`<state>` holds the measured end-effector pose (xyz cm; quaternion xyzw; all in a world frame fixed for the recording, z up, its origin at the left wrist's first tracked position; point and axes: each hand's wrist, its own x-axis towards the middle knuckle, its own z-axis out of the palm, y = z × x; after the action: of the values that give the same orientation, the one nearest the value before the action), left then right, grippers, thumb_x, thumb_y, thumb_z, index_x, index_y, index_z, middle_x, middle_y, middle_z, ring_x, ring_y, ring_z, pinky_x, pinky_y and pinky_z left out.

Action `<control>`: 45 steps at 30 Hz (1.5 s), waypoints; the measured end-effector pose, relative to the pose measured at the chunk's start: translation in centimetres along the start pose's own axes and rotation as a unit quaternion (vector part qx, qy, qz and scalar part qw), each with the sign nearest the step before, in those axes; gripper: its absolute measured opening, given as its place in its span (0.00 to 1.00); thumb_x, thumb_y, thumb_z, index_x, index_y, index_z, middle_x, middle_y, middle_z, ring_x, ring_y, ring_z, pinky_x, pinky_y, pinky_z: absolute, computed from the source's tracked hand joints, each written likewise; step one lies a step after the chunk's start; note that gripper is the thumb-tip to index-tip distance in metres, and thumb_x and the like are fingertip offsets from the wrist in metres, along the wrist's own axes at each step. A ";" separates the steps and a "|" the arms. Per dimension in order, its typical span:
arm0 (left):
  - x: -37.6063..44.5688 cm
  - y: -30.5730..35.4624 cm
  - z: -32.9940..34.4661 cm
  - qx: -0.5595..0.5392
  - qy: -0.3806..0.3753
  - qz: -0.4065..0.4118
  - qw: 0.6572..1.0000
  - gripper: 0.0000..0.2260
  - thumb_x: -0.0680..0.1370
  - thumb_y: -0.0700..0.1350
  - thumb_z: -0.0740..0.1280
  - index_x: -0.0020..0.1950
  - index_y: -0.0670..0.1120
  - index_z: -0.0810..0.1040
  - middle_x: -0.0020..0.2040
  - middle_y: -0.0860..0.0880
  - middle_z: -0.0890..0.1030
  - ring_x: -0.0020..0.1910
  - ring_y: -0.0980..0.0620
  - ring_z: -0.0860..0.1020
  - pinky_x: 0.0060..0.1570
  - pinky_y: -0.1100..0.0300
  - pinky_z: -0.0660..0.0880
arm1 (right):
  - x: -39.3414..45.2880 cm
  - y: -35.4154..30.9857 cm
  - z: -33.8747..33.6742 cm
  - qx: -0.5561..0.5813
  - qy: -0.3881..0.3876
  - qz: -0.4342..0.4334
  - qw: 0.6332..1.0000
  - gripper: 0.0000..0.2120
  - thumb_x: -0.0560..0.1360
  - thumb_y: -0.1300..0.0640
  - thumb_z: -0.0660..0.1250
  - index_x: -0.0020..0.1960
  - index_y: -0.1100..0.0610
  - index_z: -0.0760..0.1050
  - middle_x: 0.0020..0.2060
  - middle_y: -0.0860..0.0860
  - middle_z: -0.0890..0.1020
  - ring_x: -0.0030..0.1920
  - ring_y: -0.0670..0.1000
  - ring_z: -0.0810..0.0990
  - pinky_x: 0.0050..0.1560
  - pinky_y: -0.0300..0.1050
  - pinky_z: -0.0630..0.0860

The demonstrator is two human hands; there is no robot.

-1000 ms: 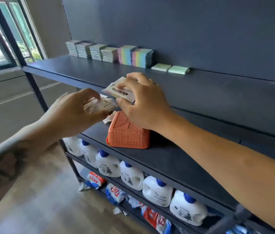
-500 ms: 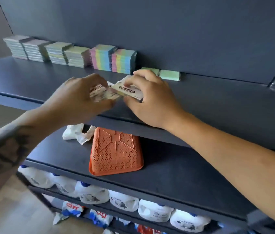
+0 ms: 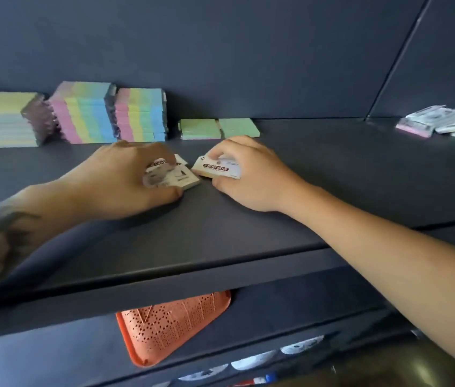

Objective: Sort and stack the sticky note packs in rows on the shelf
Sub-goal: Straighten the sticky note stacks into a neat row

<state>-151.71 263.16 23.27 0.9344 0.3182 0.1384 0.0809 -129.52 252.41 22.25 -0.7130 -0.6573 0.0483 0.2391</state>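
Mid-shelf (image 3: 304,174), a few white packs (image 3: 172,175) are gripped by the left hand (image 3: 126,180); just beside them, one labelled pack (image 3: 216,170) is pinched by the right hand (image 3: 251,174).

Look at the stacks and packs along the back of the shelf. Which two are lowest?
The two green packs lying side by side, right of the striped stacks. Each is only one pack high; the stacks to their left rise much higher.
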 end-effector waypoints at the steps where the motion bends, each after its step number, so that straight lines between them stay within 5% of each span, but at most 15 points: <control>1: 0.5 -0.2 0.0 -0.001 -0.007 0.014 1.000 0.31 0.66 0.74 0.59 0.63 0.61 0.76 0.58 0.53 0.82 0.55 0.46 0.79 0.54 0.51 0.76 | 0.2 0.2 -0.2 -0.001 -0.011 0.008 1.000 0.15 0.75 0.49 0.70 0.61 0.42 0.76 0.62 0.41 0.75 0.63 0.48 0.73 0.69 0.54 0.69; 6: 1.9 -0.8 -0.5 -0.019 -0.055 0.069 0.996 0.29 0.68 0.73 0.62 0.66 0.63 0.75 0.60 0.57 0.80 0.59 0.51 0.76 0.59 0.49 0.76 | 2.0 0.0 -1.7 -0.039 -0.050 0.002 0.998 0.15 0.73 0.43 0.72 0.58 0.41 0.76 0.58 0.39 0.76 0.58 0.46 0.74 0.66 0.54 0.70; 10: 1.7 -1.8 -0.8 -0.049 -0.056 0.063 0.995 0.33 0.65 0.75 0.67 0.68 0.66 0.72 0.61 0.59 0.76 0.61 0.55 0.72 0.60 0.53 0.72 | 4.6 -1.3 -1.9 0.019 -0.065 -0.064 0.996 0.14 0.74 0.47 0.73 0.59 0.43 0.77 0.57 0.36 0.78 0.58 0.42 0.77 0.54 0.37 0.73; 18: 1.6 -3.8 -0.5 -0.155 -0.037 0.042 0.986 0.24 0.64 0.64 0.74 0.57 0.61 0.76 0.51 0.63 0.79 0.51 0.58 0.78 0.48 0.59 0.75 | 5.9 -0.1 -0.4 0.092 -0.070 -0.111 0.987 0.07 0.75 0.44 0.73 0.52 0.41 0.81 0.49 0.34 0.82 0.55 0.39 0.79 0.55 0.45 0.78; 23: 1.8 -4.0 -0.8 -0.230 -0.016 0.023 0.973 0.18 0.69 0.65 0.70 0.51 0.55 0.82 0.46 0.55 0.83 0.46 0.52 0.80 0.47 0.48 0.76 | 4.9 -0.7 -1.0 0.108 -0.109 -0.143 0.978 0.11 0.73 0.42 0.76 0.54 0.40 0.80 0.51 0.33 0.82 0.56 0.38 0.79 0.52 0.35 0.75; 26: 1.9 -3.6 -0.6 -0.302 0.013 0.015 0.953 0.18 0.73 0.63 0.67 0.45 0.49 0.83 0.40 0.50 0.81 0.41 0.48 0.77 0.43 0.46 0.73 | 5.3 -1.0 -0.1 0.111 -0.049 -0.160 0.980 0.07 0.75 0.51 0.75 0.51 0.42 0.81 0.45 0.39 0.83 0.47 0.42 0.81 0.44 0.33 0.74; 28: 2.1 -3.4 -0.6 -0.331 0.019 -0.004 0.943 0.25 0.76 0.65 0.64 0.44 0.41 0.80 0.40 0.37 0.76 0.41 0.37 0.73 0.45 0.39 0.72 | 5.6 -1.0 0.2 0.144 -0.009 -0.154 0.978 0.06 0.76 0.55 0.74 0.50 0.45 0.82 0.40 0.40 0.83 0.41 0.43 0.81 0.40 0.33 0.73; 30: 2.3 -3.2 -0.6 -0.365 0.019 -0.011 0.931 0.27 0.77 0.65 0.63 0.43 0.41 0.80 0.39 0.39 0.76 0.40 0.41 0.73 0.45 0.45 0.73 | 5.9 -0.9 0.3 0.169 0.015 -0.152 0.974 0.05 0.76 0.57 0.73 0.49 0.48 0.81 0.38 0.43 0.83 0.39 0.45 0.81 0.39 0.36 0.74; 33: 2.3 -3.1 -0.5 -0.443 0.026 -0.026 0.896 0.13 0.77 0.54 0.69 0.52 0.45 0.84 0.44 0.54 0.86 0.43 0.55 0.82 0.46 0.63 0.76 | 6.0 -0.7 0.2 0.257 0.021 -0.131 0.957 0.05 0.77 0.59 0.73 0.49 0.51 0.79 0.40 0.48 0.86 0.36 0.48 0.81 0.40 0.44 0.76; 37: 2.4 -3.8 -0.3 -0.470 0.020 -0.051 0.881 0.22 0.71 0.42 0.78 0.64 0.41 0.79 0.57 0.46 0.87 0.57 0.46 0.85 0.60 0.50 0.80 | 5.7 -1.0 0.3 0.349 0.023 -0.094 0.932 0.07 0.76 0.57 0.73 0.51 0.53 0.76 0.44 0.55 0.87 0.45 0.69 0.83 0.44 0.69 0.80; 42: 2.6 -3.3 -0.4 -0.531 0.072 -0.073 0.841 0.23 0.68 0.43 0.75 0.61 0.39 0.78 0.52 0.44 0.87 0.48 0.49 0.85 0.41 0.61 0.76 | 5.5 -1.5 0.3 0.388 0.022 -0.072 0.918 0.11 0.75 0.64 0.75 0.49 0.58 0.73 0.43 0.56 0.87 0.40 0.55 0.85 0.41 0.44 0.79; 45: 2.7 -3.2 -0.4 -0.536 0.090 -0.062 0.837 0.13 0.71 0.41 0.73 0.53 0.38 0.81 0.45 0.47 0.88 0.40 0.53 0.84 0.43 0.54 0.73 | 5.4 -1.7 0.2 0.379 0.017 -0.076 0.922 0.13 0.71 0.56 0.73 0.53 0.56 0.74 0.46 0.55 0.86 0.44 0.57 0.84 0.44 0.47 0.79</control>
<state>-151.62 267.31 23.43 0.7067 0.2577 0.3650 0.5485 -130.48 257.72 24.11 -0.5176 -0.6380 0.2635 0.5056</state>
